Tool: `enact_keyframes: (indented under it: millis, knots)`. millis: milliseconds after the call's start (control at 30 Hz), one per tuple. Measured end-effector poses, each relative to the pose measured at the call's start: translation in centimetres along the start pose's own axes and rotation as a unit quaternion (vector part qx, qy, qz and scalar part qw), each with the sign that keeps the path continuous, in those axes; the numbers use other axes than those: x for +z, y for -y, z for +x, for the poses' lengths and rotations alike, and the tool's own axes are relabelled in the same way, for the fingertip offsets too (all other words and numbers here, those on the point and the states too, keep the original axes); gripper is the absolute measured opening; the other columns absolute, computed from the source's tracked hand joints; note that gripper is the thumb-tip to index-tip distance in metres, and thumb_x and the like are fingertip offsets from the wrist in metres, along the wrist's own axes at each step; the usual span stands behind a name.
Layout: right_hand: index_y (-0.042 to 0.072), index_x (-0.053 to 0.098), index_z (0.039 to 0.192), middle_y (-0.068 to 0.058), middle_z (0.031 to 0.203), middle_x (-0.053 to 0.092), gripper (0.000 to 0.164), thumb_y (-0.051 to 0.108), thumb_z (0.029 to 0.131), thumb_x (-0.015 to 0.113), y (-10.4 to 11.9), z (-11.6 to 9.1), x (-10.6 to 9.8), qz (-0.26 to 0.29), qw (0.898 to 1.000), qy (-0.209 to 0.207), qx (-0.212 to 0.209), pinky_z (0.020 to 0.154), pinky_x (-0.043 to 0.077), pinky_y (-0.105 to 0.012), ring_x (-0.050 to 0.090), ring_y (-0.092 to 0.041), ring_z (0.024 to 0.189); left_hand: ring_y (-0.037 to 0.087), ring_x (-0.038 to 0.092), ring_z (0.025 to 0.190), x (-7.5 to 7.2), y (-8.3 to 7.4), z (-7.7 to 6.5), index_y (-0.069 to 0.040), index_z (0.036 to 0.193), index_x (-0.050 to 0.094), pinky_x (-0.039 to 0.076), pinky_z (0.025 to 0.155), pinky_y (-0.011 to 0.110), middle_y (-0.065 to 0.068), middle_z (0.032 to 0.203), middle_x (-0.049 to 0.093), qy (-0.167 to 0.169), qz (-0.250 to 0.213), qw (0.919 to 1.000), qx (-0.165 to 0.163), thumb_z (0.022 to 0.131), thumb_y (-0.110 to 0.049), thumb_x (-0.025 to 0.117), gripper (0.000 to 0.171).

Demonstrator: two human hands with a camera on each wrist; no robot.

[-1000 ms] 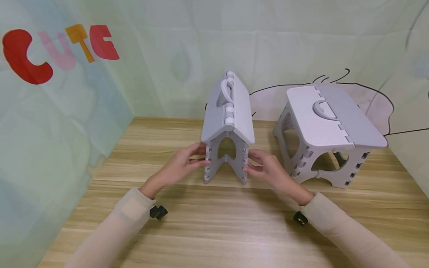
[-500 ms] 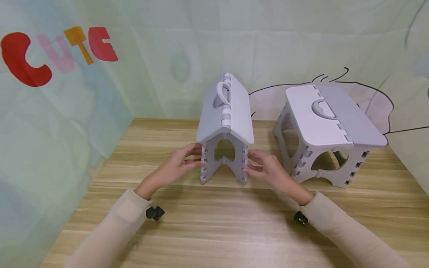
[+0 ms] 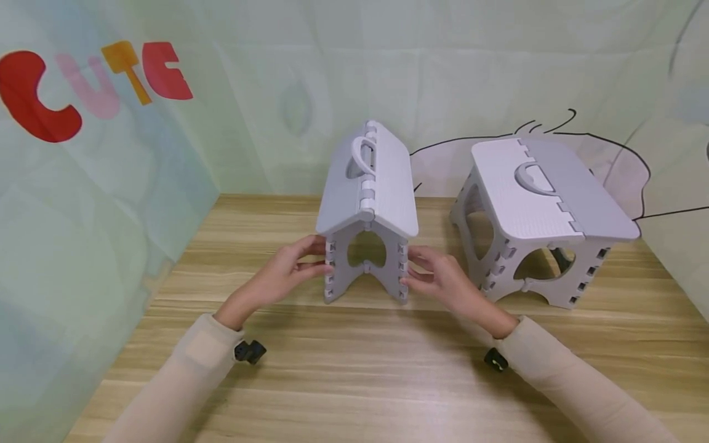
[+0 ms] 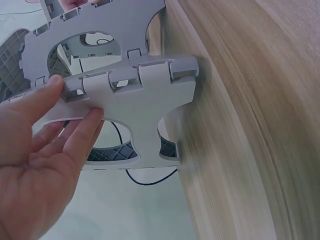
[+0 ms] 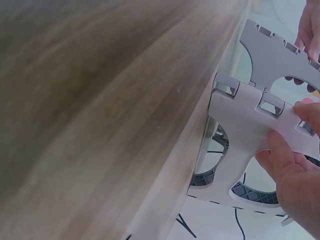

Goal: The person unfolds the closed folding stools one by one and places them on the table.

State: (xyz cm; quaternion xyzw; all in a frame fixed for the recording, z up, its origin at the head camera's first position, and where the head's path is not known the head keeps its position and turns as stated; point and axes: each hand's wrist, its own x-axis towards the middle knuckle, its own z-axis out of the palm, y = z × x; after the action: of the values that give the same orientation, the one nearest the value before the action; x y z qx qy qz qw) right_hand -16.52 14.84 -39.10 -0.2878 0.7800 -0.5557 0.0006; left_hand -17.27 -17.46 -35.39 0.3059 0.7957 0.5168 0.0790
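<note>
A grey folding step stool (image 3: 388, 178), half unfolded, stands on the wooden table with its two top panels sloping like a roof and its handle upright. My left hand (image 3: 282, 277) grips its left leg panel, thumb on the hinged front edge; in the left wrist view some fingers of the left hand (image 4: 45, 155) reach into the panel's oval opening. On the other side my right hand (image 3: 445, 280) holds the right leg panel the same way. The right wrist view shows the thumb of the right hand (image 5: 295, 170) near the edge and fingertips against the panel's face.
A second folding stool (image 3: 532, 209), fully unfolded with a flat top, stands close on the right. The table (image 3: 354, 369) meets a pale printed cloth backdrop (image 3: 266, 92) at the back and left. Small black cameras (image 3: 250, 352) sit at both wrists.
The stool's leg panels have spread wider and its roof-shaped top has flattened somewhat. My left hand has moved left with its panel, while my right hand has stayed almost in place.
</note>
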Motion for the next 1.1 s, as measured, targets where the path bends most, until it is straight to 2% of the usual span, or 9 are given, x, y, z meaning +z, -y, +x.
enact_keyframes:
  millis: [333,867,1100]
  knots:
    - [-0.013,0.056,0.126,-0.027,0.125,0.061,0.046,-0.010,0.084,0.074,0.1,0.1,0.0,-0.003,1.000,0.000,-0.005,0.092,0.053,-0.036,0.057,-0.039,0.121,0.036,0.058,0.122,-0.5,0.3,-0.2,0.003,0.143,0.046,0.053,0.095,0.034,0.021,0.133,0.058,-0.004,0.010,0.9999,-0.003,0.097,-0.004,0.065,0.050]
    - [-0.016,0.054,0.126,-0.030,0.126,0.059,0.046,-0.011,0.085,0.073,0.0,0.2,0.0,-0.010,1.000,-0.003,-0.002,0.092,0.053,-0.034,0.055,-0.042,0.122,0.037,0.058,0.121,-0.9,1.1,-0.3,0.005,0.140,0.048,0.054,0.094,0.033,0.022,0.131,0.059,-0.013,-0.007,0.9999,-0.004,0.095,0.001,0.065,0.048]
    - [-0.016,0.054,0.126,-0.031,0.125,0.059,0.047,-0.013,0.083,0.073,-0.1,0.2,0.0,-0.009,1.000,-0.005,-0.016,0.092,0.053,-0.036,0.055,-0.043,0.122,0.041,0.056,0.121,-0.9,1.3,-0.3,0.008,0.136,0.049,0.052,0.096,0.033,0.024,0.130,0.059,-0.024,-0.020,0.9995,0.001,0.093,0.006,0.065,0.046]
